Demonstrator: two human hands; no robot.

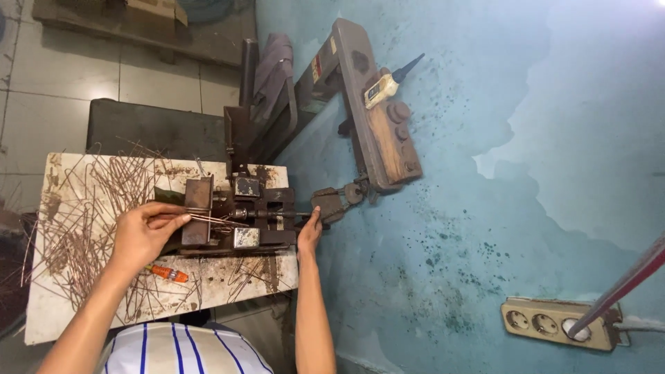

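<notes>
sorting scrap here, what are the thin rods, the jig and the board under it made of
Thin rods: likely steel wire, reddish-brown and dull, apparently rusted. Jig: seemingly heavy steel or iron, dark and rust-stained, with blocky plates. Board: possibly painted wood, off-white with rust smears; not certain. The left hand pinches several rods.

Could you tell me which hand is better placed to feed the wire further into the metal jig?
Probably the left hand: its fingers already pinch the thin wire entering the jig, while the right hand rests at the jig's far end.
</notes>
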